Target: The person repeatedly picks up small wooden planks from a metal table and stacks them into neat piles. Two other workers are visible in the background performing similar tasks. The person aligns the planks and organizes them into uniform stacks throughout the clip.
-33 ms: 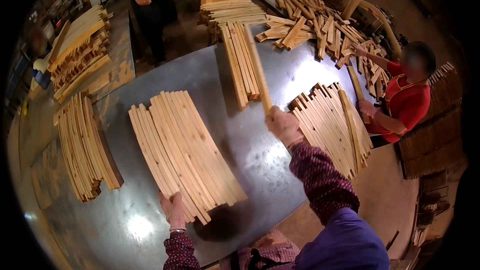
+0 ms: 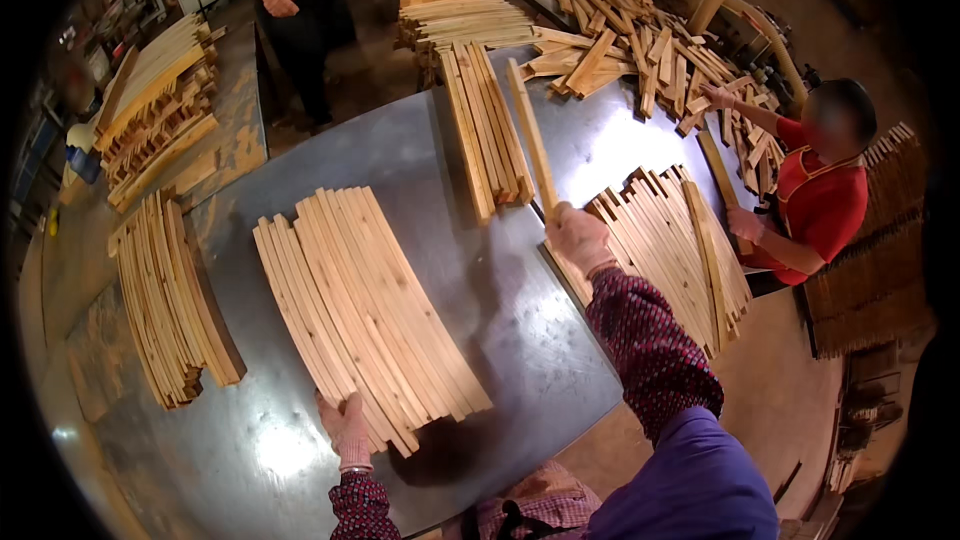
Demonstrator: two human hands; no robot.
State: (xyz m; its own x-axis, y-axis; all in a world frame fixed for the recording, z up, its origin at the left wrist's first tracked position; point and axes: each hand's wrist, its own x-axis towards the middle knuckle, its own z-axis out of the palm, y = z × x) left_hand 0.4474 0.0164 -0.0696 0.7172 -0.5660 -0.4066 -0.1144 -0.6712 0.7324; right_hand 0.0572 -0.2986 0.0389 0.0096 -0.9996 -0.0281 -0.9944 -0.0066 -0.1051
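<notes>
My right hand (image 2: 580,238) is closed round a long pale wooden strip (image 2: 531,130), which points away from me over the metal table (image 2: 410,135). Below that hand a length of wood (image 2: 567,273) shows; whether it is the same strip I cannot tell. A broad row of wooden strips (image 2: 375,300) lies side by side before me, near ends uneven. My left hand (image 2: 346,430) rests at the near left corner of this row, thumb and fingers apart, touching the outer strips. Just beyond the held strip lies a narrow bundle of strips (image 2: 485,130).
Another bundle of strips (image 2: 170,300) lies at the left. On the right is a slanted row of strips (image 2: 665,250), and behind it a loose heap of wood pieces (image 2: 640,40). A person in red (image 2: 825,200) handles wood there. Another person (image 2: 300,20) stands at the far side.
My right hand has shifted slightly right, and the held strip's far end has dropped nearer the table. The left hand has hardly moved.
</notes>
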